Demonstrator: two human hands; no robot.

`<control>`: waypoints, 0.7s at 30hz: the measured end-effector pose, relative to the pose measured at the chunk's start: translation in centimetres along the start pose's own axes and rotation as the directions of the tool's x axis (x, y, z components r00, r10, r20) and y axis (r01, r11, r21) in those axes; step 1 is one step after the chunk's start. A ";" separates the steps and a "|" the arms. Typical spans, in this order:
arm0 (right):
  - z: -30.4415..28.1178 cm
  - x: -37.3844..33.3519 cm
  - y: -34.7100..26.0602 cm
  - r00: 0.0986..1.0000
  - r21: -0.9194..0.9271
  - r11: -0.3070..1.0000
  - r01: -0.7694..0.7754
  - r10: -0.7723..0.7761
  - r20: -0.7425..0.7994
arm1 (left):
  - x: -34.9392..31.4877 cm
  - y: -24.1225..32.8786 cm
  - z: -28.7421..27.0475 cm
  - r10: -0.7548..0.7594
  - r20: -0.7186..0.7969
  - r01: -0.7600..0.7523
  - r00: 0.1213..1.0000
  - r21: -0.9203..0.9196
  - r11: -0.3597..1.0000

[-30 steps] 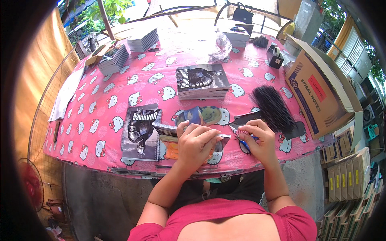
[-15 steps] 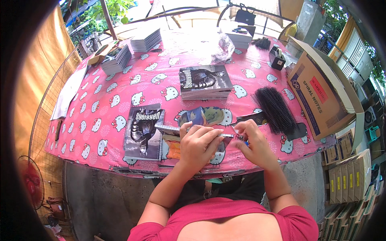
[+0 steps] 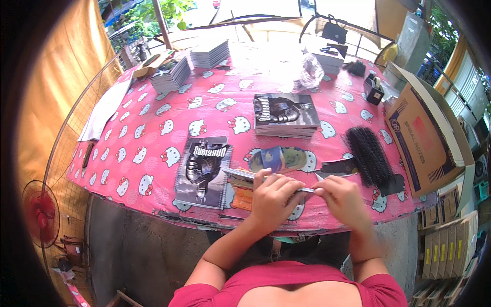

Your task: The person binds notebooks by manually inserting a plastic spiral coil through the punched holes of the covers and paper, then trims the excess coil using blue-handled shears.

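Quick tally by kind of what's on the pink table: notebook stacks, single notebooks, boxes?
Notebook stacks: 3
Single spiral notebook lying flat: 1
Notebook held in both hands: 1
Cardboard box: 1
Black comb bundle: 1
Total: 7

Pink-clothed table (image 3: 153, 153) (cat print): notebook (image 3: 203, 171), notebook stack (image 3: 285, 114), black combs (image 3: 367, 156).

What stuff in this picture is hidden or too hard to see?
- Head view: the front of the thin booklet is hidden; the left hand and right hand cover it and it shows edge-on.
- The orange thing under the left hand is mostly covered.
- The cardboard box shows its side, so its inside is hidden.
- The far table edge is washed out by glare.
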State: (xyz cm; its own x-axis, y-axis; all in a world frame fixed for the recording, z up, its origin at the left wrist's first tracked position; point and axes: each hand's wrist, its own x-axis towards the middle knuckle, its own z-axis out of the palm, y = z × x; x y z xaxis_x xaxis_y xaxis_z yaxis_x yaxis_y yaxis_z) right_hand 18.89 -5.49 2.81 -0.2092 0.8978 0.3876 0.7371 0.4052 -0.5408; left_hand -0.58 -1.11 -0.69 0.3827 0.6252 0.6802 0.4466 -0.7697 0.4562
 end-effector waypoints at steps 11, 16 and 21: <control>8.8 7.5 11.5 0.940 -0.318 0.909 0.271 -0.178 0.292 | -1.0 -0.6 -0.7 0.065 -0.058 -0.063 0.996 0.028 0.998; 4.4 4.2 10.1 0.998 0.600 0.798 0.056 -0.027 -0.057 | -0.5 -1.7 -2.4 0.042 -0.018 -0.041 0.999 0.047 0.998; -0.4 2.6 7.6 0.964 0.125 0.973 -0.197 0.169 0.204 | -0.3 -1.7 -1.2 0.023 -0.096 -0.023 0.995 -0.005 1.000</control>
State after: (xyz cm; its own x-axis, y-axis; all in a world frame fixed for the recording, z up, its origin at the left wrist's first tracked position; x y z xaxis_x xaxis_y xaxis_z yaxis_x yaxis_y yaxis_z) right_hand 24.15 -0.13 0.02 -0.2083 0.9694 0.1300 0.6780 0.2389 -0.6952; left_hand -2.44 -0.16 -1.01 0.3135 0.5924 0.7421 0.4333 -0.7847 0.4433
